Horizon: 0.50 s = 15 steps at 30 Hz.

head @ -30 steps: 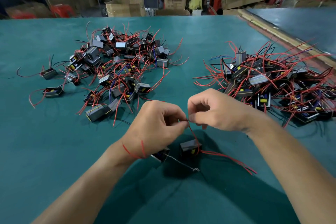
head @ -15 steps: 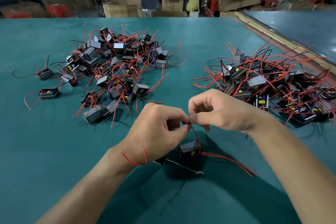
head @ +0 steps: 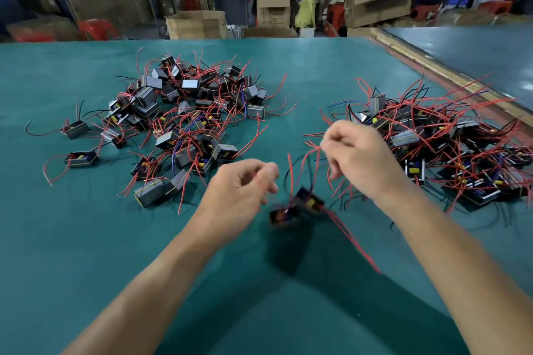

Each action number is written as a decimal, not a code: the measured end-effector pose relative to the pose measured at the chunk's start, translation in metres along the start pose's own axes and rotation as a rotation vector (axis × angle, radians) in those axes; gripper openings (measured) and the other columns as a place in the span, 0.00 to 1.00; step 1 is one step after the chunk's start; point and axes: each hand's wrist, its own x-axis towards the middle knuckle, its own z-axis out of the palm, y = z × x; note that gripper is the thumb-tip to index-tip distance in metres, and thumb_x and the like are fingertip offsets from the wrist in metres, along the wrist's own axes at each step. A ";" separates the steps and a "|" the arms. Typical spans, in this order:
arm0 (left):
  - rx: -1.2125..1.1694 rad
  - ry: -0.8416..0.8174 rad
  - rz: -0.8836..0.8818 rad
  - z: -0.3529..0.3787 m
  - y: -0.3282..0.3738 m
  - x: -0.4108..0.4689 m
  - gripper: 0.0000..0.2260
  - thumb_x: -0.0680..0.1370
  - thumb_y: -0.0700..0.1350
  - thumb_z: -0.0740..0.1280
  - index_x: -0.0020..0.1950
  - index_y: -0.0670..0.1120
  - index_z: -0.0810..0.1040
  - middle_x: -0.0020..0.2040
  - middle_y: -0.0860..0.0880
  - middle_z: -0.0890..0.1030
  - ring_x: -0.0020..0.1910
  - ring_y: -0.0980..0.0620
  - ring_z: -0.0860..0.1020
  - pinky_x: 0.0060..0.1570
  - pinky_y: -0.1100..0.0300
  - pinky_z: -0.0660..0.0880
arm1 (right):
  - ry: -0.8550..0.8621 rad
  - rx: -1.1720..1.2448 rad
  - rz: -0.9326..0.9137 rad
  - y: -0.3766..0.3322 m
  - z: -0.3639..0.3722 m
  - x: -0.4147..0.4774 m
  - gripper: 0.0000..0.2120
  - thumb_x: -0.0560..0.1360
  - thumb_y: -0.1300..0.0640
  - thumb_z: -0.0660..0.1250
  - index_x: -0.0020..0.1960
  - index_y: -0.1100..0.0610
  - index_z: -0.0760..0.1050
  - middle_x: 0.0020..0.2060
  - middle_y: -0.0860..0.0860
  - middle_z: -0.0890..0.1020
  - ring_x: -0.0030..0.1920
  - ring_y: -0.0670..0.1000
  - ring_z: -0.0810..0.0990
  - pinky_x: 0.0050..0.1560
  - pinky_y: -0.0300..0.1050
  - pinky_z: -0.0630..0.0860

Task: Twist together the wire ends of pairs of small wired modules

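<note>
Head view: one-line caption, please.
Right hand pinches the red wires of two blurred modules over a green table; left hand alongside.

Teal tbl [head: 86, 239]; red + blk wires [head: 354, 242]; dk grey modules [head: 308, 202] w/ yellow bits.

Your light is even and fairly bright, falling from overhead. Your forearms lay soft, wide shadows on the teal felt tabletop [head: 86, 239], darkest under the pair of small dark wired modules [head: 297, 207] hanging from your right hand [head: 360, 161]. Those modules smear with motion, as do the fingers [head: 268, 170] of your left hand [head: 233, 196]. The workshop behind is soft, and your forearms stretch wide toward the lower corners.
</note>
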 end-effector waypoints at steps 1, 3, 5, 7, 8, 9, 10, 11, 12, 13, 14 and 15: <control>-0.011 0.042 -0.031 -0.003 0.000 0.003 0.11 0.81 0.45 0.63 0.44 0.44 0.81 0.37 0.50 0.83 0.34 0.55 0.76 0.39 0.55 0.75 | 0.148 0.005 -0.015 0.002 -0.004 0.003 0.10 0.76 0.66 0.62 0.36 0.59 0.72 0.24 0.49 0.73 0.22 0.47 0.74 0.30 0.41 0.72; 0.054 0.109 -0.012 -0.009 -0.001 0.006 0.09 0.81 0.45 0.63 0.45 0.45 0.81 0.40 0.49 0.83 0.37 0.56 0.77 0.43 0.55 0.76 | 0.439 0.077 -0.047 0.004 -0.014 0.008 0.08 0.76 0.66 0.61 0.39 0.60 0.72 0.24 0.49 0.75 0.20 0.46 0.74 0.26 0.39 0.71; 0.187 0.189 0.067 -0.014 -0.003 0.005 0.05 0.80 0.44 0.66 0.45 0.48 0.81 0.38 0.54 0.82 0.36 0.62 0.75 0.43 0.64 0.73 | 0.650 0.165 -0.059 0.005 -0.026 0.012 0.07 0.76 0.63 0.59 0.40 0.55 0.71 0.26 0.48 0.78 0.22 0.47 0.77 0.25 0.45 0.75; 0.294 0.290 0.122 -0.019 -0.002 0.005 0.02 0.78 0.43 0.69 0.46 0.49 0.81 0.39 0.57 0.81 0.38 0.63 0.76 0.41 0.71 0.71 | 0.731 0.213 -0.019 0.009 -0.034 0.016 0.05 0.76 0.60 0.59 0.45 0.51 0.70 0.34 0.48 0.81 0.28 0.48 0.81 0.33 0.56 0.82; 0.326 0.347 0.135 -0.023 -0.001 0.006 0.02 0.76 0.43 0.70 0.47 0.49 0.81 0.40 0.57 0.82 0.39 0.62 0.77 0.42 0.70 0.72 | 0.728 0.203 0.010 0.012 -0.036 0.017 0.04 0.76 0.59 0.59 0.49 0.52 0.70 0.40 0.50 0.81 0.33 0.48 0.83 0.39 0.60 0.82; 0.350 0.411 0.140 -0.028 -0.002 0.008 0.03 0.76 0.42 0.70 0.48 0.49 0.80 0.41 0.56 0.82 0.40 0.60 0.77 0.43 0.66 0.73 | 0.714 0.177 0.038 0.014 -0.035 0.018 0.09 0.75 0.57 0.60 0.55 0.53 0.69 0.46 0.51 0.81 0.38 0.47 0.84 0.45 0.61 0.82; 0.380 0.477 0.134 -0.033 -0.003 0.011 0.05 0.75 0.42 0.70 0.50 0.48 0.80 0.42 0.56 0.82 0.42 0.58 0.78 0.46 0.62 0.74 | 0.690 0.146 0.047 0.016 -0.033 0.019 0.15 0.74 0.56 0.61 0.61 0.55 0.68 0.52 0.52 0.79 0.43 0.45 0.83 0.50 0.58 0.81; 0.424 0.540 0.120 -0.039 -0.005 0.014 0.07 0.74 0.43 0.70 0.52 0.48 0.80 0.45 0.54 0.81 0.47 0.53 0.78 0.51 0.58 0.74 | 0.664 0.112 0.030 0.015 -0.029 0.017 0.20 0.73 0.56 0.62 0.64 0.57 0.66 0.57 0.53 0.76 0.45 0.41 0.82 0.52 0.51 0.80; 0.477 0.590 0.096 -0.045 -0.007 0.016 0.10 0.73 0.43 0.70 0.55 0.47 0.79 0.49 0.52 0.81 0.52 0.49 0.76 0.55 0.55 0.73 | 0.637 0.075 -0.006 0.013 -0.023 0.014 0.23 0.71 0.56 0.62 0.66 0.57 0.66 0.60 0.53 0.74 0.48 0.41 0.80 0.51 0.44 0.79; 0.533 0.618 0.061 -0.049 -0.010 0.017 0.14 0.73 0.44 0.71 0.59 0.47 0.77 0.54 0.50 0.80 0.57 0.47 0.74 0.59 0.53 0.70 | 0.605 0.035 -0.056 0.009 -0.016 0.010 0.24 0.69 0.57 0.62 0.65 0.58 0.67 0.61 0.54 0.74 0.51 0.44 0.79 0.50 0.40 0.77; 0.589 0.620 0.025 -0.052 -0.013 0.018 0.19 0.73 0.45 0.71 0.63 0.46 0.75 0.58 0.48 0.78 0.62 0.46 0.71 0.62 0.52 0.67 | 0.567 0.004 -0.115 0.006 -0.010 0.005 0.22 0.68 0.58 0.62 0.63 0.58 0.69 0.59 0.55 0.74 0.54 0.48 0.77 0.49 0.39 0.77; 0.639 0.604 -0.004 -0.055 -0.015 0.019 0.23 0.73 0.46 0.71 0.67 0.46 0.73 0.63 0.47 0.76 0.66 0.45 0.68 0.65 0.52 0.65 | 0.520 -0.005 -0.175 0.003 -0.004 0.000 0.19 0.68 0.59 0.62 0.60 0.57 0.71 0.57 0.55 0.75 0.54 0.50 0.77 0.49 0.38 0.77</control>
